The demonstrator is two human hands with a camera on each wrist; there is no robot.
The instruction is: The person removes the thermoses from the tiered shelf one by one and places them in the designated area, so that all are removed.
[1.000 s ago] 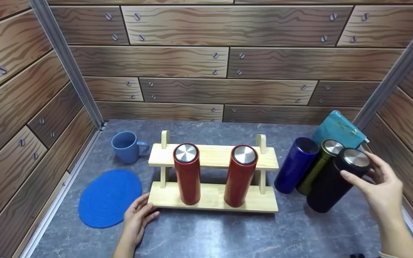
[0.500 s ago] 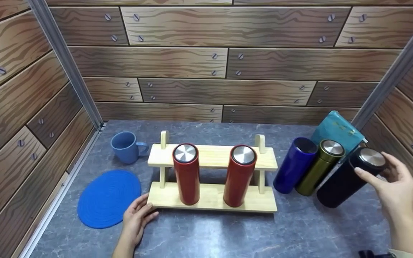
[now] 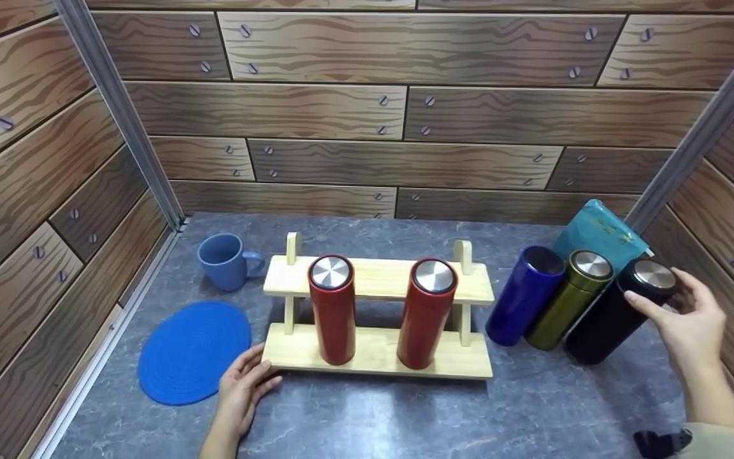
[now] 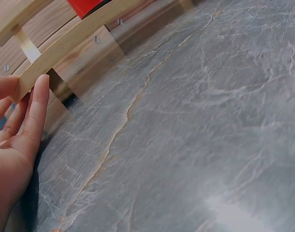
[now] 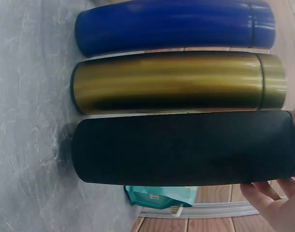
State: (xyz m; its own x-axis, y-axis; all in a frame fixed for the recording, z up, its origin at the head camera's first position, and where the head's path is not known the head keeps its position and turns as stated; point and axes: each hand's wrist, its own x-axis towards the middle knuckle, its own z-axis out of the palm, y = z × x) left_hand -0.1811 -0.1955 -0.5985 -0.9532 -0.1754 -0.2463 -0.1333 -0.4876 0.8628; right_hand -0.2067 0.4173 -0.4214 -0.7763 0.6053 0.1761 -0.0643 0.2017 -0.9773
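The right hand (image 3: 692,328) grips the black flask (image 3: 612,325) near its lid, just beside the olive flask (image 3: 561,309), right of the rack (image 3: 376,344). The left hand (image 3: 241,389) pinches the rack's near left corner.

Bright, even light, glare pooling on the tabletop (image 3: 373,421) at six o'clock, shadow under the rack (image 3: 376,344), left-wrist view flaring at five o'clock

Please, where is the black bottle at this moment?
In the head view, the black bottle is on the right side, held near its top by the right hand, right of the gold bottle.
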